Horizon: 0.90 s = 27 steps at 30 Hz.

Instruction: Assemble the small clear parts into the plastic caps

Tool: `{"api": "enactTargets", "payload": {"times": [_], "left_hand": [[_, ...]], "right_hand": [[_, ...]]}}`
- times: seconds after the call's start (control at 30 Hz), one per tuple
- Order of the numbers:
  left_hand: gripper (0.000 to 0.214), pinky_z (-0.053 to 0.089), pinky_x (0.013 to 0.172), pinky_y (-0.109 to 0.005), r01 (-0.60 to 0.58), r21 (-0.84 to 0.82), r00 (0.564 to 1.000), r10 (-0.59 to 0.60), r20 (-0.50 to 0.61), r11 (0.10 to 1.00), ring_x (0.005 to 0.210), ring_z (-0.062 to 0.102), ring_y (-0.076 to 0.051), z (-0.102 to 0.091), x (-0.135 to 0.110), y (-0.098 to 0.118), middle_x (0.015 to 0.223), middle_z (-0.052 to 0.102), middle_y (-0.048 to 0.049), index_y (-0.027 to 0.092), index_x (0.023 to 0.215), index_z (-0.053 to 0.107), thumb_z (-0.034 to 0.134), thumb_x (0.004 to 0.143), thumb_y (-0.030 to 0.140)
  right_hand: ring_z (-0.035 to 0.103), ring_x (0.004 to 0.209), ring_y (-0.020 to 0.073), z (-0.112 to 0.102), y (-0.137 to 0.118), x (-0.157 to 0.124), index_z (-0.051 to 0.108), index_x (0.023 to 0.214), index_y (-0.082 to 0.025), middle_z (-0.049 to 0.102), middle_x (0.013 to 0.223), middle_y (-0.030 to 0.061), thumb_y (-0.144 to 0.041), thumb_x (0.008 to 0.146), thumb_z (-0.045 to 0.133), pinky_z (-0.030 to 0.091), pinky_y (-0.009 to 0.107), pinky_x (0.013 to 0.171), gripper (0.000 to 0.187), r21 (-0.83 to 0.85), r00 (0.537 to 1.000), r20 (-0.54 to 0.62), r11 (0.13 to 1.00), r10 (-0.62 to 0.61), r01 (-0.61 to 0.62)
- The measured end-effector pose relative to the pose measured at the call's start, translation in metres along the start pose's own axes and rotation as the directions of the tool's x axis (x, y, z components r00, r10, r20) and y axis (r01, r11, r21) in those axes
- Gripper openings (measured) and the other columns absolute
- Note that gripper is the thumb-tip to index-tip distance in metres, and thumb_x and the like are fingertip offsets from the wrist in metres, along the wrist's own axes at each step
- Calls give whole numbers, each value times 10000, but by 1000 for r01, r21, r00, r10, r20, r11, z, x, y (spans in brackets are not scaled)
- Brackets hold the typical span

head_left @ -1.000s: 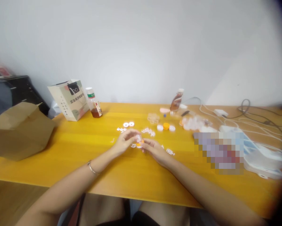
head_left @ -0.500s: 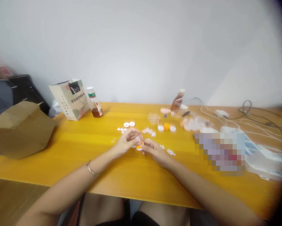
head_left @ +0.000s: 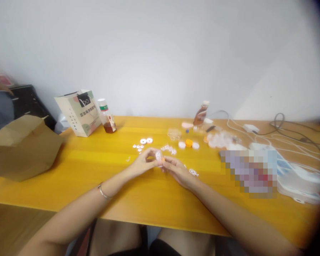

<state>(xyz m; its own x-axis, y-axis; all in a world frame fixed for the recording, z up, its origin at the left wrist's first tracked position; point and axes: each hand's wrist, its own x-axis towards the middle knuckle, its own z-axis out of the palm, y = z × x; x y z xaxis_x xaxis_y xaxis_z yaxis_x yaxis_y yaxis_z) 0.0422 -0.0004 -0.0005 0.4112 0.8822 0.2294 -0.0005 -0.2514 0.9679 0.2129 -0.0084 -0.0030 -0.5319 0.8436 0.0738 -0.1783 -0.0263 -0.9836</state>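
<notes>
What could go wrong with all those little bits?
The small white-and-orange piece is held between the left hand and right hand, so it might slip and drop. The right hand is also close to a flat white piece, so it could bump it.

Soft, even indoor light fills the scene, its source out of view. The pale wall glows brightest around the middle and greys toward the upper right, where a diagonal edge divides shade from a lighter patch. A faint yellow sheen crosses the tabletop; beneath it, things darken. Haze softens fine detail, smearing the fingers and the small white-and-orange piece. Wide-angle stretching bends the sides, the cables blur, black vignetting swallows the right edge, and coarse pixelation masks one patch.
</notes>
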Motion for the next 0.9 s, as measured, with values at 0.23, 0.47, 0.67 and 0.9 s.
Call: {"api": "enactTargets", "payload": {"times": [0.23,0.47,0.67,0.9], "left_hand": [[327,413,817,-322,-21,91,999,24,-34,996,927,518,-191,0,1,-2,954,565,-75,157,970,565,625,691,317],[334,404,859,-330,-86,93,990,96,-101,992,969,508,-198,4,0,-5,1001,566,-76,157,983,565,637,683,286],[342,415,854,-322,-115,62,987,121,-105,991,929,545,-194,8,1,-3,1011,593,-80,145,974,581,648,671,289],[348,410,864,-335,-119,39,988,122,-99,992,950,544,-211,11,-1,4,1017,605,-98,125,998,580,630,688,275]], "right_hand": [[511,721,108,-2,5,2,620,888,-205,599,820,10,-370,721,591,386,230,688,237,44,1000,-19,999,-9,10],[553,926,153,0,9,5,565,941,-235,621,989,19,-316,673,653,377,317,876,294,213,997,-52,975,-50,60],[571,816,130,-1,12,6,505,864,-243,647,863,-13,-265,643,687,397,298,803,287,197,986,-132,972,-105,130],[570,751,111,1,11,4,488,842,-239,630,837,-23,-306,671,664,405,270,748,254,309,987,-107,940,-118,146]]}}
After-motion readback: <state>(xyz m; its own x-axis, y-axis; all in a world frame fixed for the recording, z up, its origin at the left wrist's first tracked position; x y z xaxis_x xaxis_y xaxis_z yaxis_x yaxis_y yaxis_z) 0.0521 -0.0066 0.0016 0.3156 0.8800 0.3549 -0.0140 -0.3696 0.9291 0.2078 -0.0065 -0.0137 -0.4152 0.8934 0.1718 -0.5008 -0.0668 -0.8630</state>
